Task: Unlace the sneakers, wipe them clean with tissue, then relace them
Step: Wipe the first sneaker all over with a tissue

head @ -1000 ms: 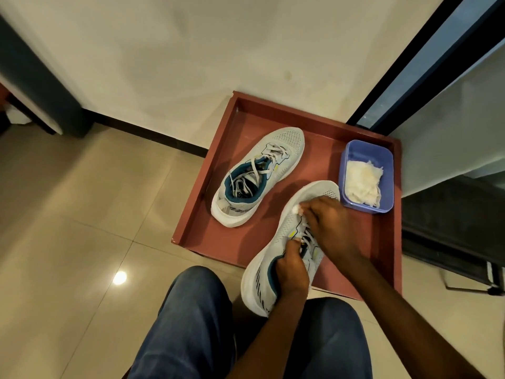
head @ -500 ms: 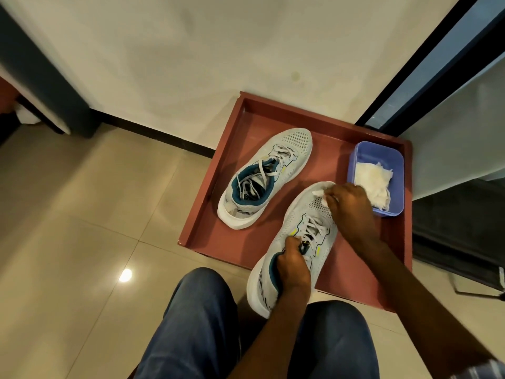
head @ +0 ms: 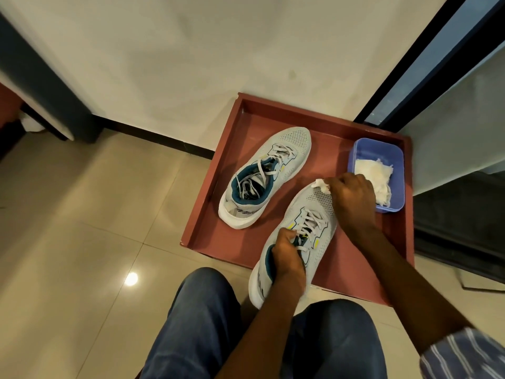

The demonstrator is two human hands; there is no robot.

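Two light grey sneakers with teal lining lie on a red-brown tray. The far sneaker rests alone, its laces loose and tucked inside. The near sneaker, laced, hangs partly over the tray's front edge. My left hand grips it at the tongue and collar. My right hand presses a crumpled white tissue against its toe. A blue plastic tub at the tray's right holds more tissue.
The tray sits on beige floor tiles against a white wall with a black skirting. A dark door frame rises at the right. My knees in blue jeans are close to the tray's front edge.
My right hand slid with the tissue from the laces forward to the toe of the near sneaker. My left hand kept its grip on the collar.
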